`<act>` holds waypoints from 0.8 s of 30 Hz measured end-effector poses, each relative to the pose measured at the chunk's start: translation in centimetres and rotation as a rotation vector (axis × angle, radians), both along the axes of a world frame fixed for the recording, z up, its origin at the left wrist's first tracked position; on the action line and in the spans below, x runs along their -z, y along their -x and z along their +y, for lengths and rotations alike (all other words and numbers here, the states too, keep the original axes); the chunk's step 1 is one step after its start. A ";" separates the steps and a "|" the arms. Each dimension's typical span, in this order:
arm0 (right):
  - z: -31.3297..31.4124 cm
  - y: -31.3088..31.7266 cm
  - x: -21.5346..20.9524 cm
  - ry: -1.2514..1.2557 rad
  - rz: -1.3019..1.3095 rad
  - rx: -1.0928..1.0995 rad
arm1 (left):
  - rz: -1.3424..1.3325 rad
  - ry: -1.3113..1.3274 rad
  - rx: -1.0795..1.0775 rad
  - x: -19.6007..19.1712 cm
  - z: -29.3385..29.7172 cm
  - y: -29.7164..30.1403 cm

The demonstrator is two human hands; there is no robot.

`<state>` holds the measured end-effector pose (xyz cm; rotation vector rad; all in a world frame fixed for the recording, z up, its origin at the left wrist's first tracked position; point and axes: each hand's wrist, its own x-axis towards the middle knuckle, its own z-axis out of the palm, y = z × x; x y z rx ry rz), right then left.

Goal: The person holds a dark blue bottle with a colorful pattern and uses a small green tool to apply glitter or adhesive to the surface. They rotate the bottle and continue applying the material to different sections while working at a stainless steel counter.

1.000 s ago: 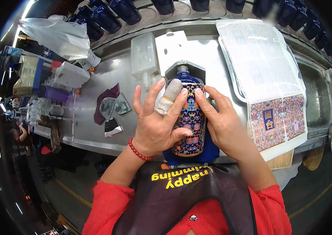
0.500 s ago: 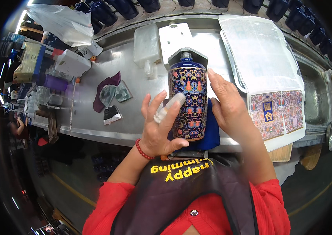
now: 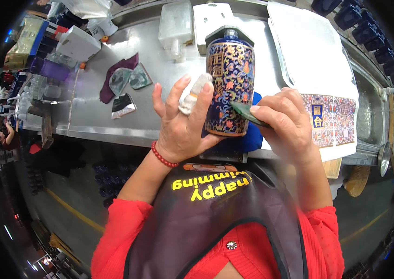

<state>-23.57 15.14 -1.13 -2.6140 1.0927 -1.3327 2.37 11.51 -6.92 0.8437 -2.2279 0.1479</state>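
The dark blue bottle (image 3: 229, 86) with gold and coloured flower patterns stands upright above the near edge of the metal table (image 3: 90, 107), between both hands. Its narrow neck is closed by a blue cap; what is inside cannot be seen. The left hand (image 3: 183, 125) supports the bottle from the left side and from below, with the fingers spread wide; one finger is wrapped in a white bandage (image 3: 194, 93). The right hand (image 3: 283, 123) has its fingers pinched narrowly around a thin dark green flat tool (image 3: 248, 114), whose tip touches the bottle's right side. Under the bottle lies a blue cloth (image 3: 248, 139). Behind it stand a clear plastic container (image 3: 174, 25) and a white moulded tray (image 3: 213, 18). To the right lies a stack of printed label sheets (image 3: 332, 118) under a white sheet (image 3: 313, 51).
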 end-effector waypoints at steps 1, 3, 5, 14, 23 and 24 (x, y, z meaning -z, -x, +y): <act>0.6 0.1 0.1 -0.078 -0.046 -0.023 | 0.004 -0.050 -0.003 0.0 0.0 0.2; 1.4 0.2 0.3 -0.103 -0.118 0.062 | -0.016 -0.143 0.028 -0.1 -0.2 0.1; 1.9 0.2 0.7 -0.107 -0.167 0.122 | 0.082 -0.320 0.164 -0.1 -0.5 -0.3; 3.4 -0.8 1.6 -0.055 -0.184 0.148 | 0.243 -0.734 0.320 1.1 -1.2 -0.3; 4.6 -0.6 1.0 -0.181 -0.022 -0.021 | 0.378 -0.731 0.357 1.3 -1.4 0.2; 4.9 -0.3 1.0 -0.220 -0.056 -0.067 | 0.354 -0.723 0.335 1.1 -1.4 0.2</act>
